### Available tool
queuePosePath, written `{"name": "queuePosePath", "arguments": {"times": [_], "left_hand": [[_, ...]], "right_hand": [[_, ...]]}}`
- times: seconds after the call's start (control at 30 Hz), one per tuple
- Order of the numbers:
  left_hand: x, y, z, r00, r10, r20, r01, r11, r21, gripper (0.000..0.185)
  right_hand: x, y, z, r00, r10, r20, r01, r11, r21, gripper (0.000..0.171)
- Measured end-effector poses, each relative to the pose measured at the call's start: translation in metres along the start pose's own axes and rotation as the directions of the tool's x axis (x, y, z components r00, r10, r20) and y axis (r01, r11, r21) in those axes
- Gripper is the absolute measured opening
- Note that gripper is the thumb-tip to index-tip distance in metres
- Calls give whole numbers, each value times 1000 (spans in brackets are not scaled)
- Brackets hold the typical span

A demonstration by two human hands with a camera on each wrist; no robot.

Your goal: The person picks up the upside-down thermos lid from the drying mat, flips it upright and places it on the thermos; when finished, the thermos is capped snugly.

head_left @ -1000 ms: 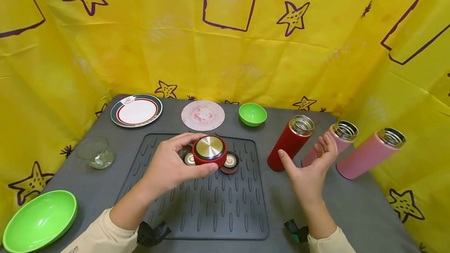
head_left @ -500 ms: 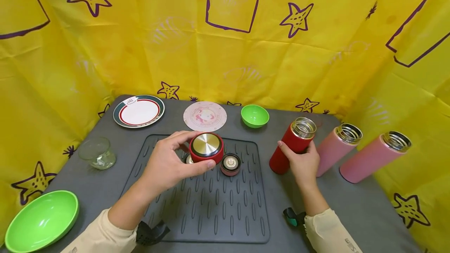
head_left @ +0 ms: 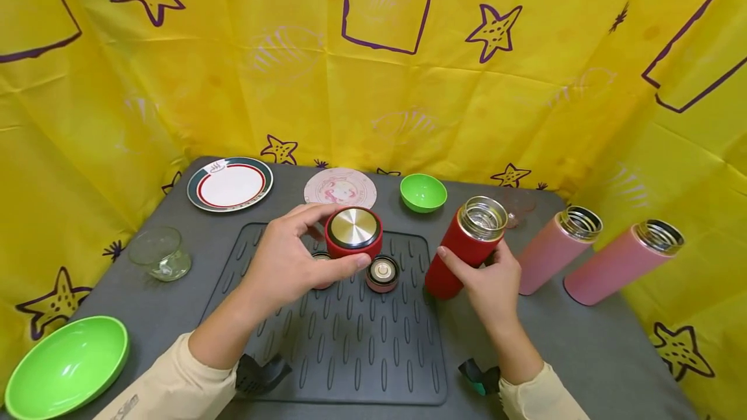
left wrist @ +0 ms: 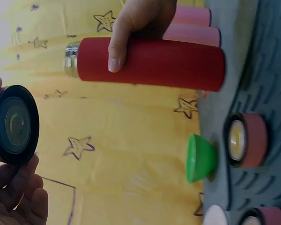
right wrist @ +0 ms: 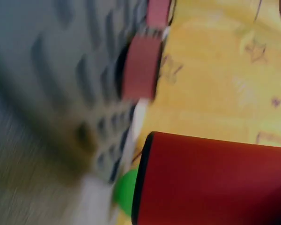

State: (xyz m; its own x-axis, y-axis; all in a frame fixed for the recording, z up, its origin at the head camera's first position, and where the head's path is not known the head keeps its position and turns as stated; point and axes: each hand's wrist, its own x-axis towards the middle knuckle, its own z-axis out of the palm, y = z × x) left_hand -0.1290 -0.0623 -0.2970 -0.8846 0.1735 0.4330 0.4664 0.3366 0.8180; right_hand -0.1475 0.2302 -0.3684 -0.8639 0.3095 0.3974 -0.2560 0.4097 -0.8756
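Lower left corner of the head view: large green bowl (head_left: 65, 365) on the grey desk (head_left: 595, 349). Above it, a clear glass cup (head_left: 159, 253). Upper left of the desk: white plate with red and dark rim (head_left: 230, 184).

Centre of frame: dark ribbed mat (head_left: 350, 349). Left hand (head_left: 288, 264) is over the mat's far half, its grip closed round a red lid (head_left: 353, 233) with a metal top, thumb on the near side, fingers curled over the far side. The lid is lifted off the mat. The left wrist view shows the lid's dark underside (left wrist: 16, 124) facing the camera, fingers (left wrist: 18, 197) beneath it.

On the mat just below the lifted lid: a pink lid (head_left: 382, 275) lying metal face up; a second one, mostly hidden behind the left hand, shows only an edge. Behind the mat, a round pink coaster (head_left: 341, 188), then a small green bowl (head_left: 423, 192) to its right.

Right of centre: red flask (head_left: 462, 248), mouth uncapped, tilted, base at the mat's right edge. Right hand (head_left: 487, 280) has its grip wrapped round the flask's body, thumb across the near side. The right wrist view is blurred; it shows the red flask body (right wrist: 215, 180) close up.

Right side of frame: two pink flasks (head_left: 551, 248) (head_left: 621, 261), both uncapped, standing apart from the hands.
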Motion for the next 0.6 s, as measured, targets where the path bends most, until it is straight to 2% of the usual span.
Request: {"name": "queuePosePath", "arguments": {"times": [0.07,0.13,0.23,0.3,0.43,0.6], "left_hand": [[5,8,1,1000,24,-1,-24,1000,-1,54],[11,16,3,997,75,2,-75,997,-11,53],[19,29,6,982,188,2,-188,982,-22,50],[23,36,7,970,242,8,-241,970,-23,49],[26,46,9,966,256,29,-256,967,-4,52],[25,49,11,958,284,44,-285,959,3,54]], "right_hand": [[-9,-10,6,999,-29,41,28,999,26,49],[-17,-20,12,994,-63,88,58,997,55,50],[-30,-35,19,980,-115,164,100,990,98,51],[-38,-43,23,967,-145,212,118,984,132,52],[-49,-55,31,942,-175,285,126,975,181,53],[-55,-62,36,922,-189,338,129,972,194,52]]}}
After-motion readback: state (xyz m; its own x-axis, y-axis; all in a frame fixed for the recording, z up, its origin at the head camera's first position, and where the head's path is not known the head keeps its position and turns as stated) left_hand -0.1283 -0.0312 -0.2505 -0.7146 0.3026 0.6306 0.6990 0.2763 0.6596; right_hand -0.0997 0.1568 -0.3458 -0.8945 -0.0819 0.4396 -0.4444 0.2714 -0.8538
